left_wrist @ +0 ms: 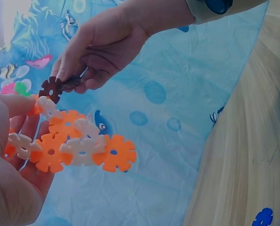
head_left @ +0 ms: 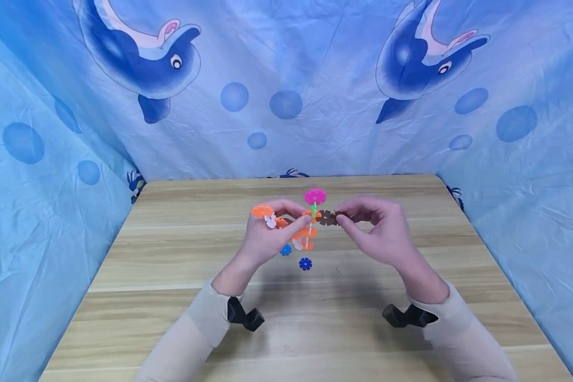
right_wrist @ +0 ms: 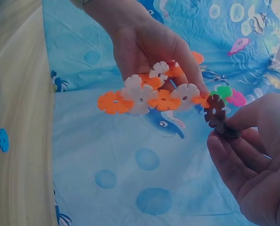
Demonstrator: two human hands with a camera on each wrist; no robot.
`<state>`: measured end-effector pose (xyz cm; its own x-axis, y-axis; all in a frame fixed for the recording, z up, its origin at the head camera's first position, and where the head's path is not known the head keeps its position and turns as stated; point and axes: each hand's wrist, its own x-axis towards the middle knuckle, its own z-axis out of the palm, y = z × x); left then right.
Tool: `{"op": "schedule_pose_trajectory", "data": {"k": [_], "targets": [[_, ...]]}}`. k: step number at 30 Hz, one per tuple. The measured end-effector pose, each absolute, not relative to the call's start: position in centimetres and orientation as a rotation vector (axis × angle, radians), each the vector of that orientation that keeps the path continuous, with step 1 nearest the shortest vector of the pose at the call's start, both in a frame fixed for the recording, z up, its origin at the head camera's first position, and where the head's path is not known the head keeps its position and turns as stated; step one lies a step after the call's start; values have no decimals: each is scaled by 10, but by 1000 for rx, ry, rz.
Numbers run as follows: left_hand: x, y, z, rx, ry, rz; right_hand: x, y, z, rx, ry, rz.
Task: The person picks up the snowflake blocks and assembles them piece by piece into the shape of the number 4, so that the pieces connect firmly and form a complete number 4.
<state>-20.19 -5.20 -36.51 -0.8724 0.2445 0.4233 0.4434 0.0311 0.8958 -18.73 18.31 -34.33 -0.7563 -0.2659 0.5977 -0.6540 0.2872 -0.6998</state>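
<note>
Above the table, my left hand (head_left: 266,233) grips a built-up figure of notched plastic discs. Its orange discs (left_wrist: 52,152) and white discs (right_wrist: 140,99) interlock in chains. At its top stand a green disc (right_wrist: 221,91) and a pink disc (head_left: 315,196). Brown discs (head_left: 326,217) stick out on the right side of the figure. My right hand (head_left: 381,228) pinches the outer brown disc (right_wrist: 231,133) between thumb and fingertips. In the right wrist view, the inner brown disc (right_wrist: 215,109) meets an orange disc by the left fingertips.
Below the hands, a light blue disc (head_left: 285,250) and a dark blue disc (head_left: 305,263) lie on the wooden table (head_left: 172,307). A blue curtain (head_left: 315,143) with dolphins and bubbles surrounds the table's back and sides. Black camera mounts sit on both wrists.
</note>
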Motion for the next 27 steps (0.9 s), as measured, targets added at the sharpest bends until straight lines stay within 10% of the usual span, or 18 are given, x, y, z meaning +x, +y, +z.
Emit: {"op": "schedule_pose_trajectory", "data": {"k": [27], "targets": [[-204, -50, -377, -636, -1867, -2213, -193, 178, -366, 500, -1882, 2093]]}}
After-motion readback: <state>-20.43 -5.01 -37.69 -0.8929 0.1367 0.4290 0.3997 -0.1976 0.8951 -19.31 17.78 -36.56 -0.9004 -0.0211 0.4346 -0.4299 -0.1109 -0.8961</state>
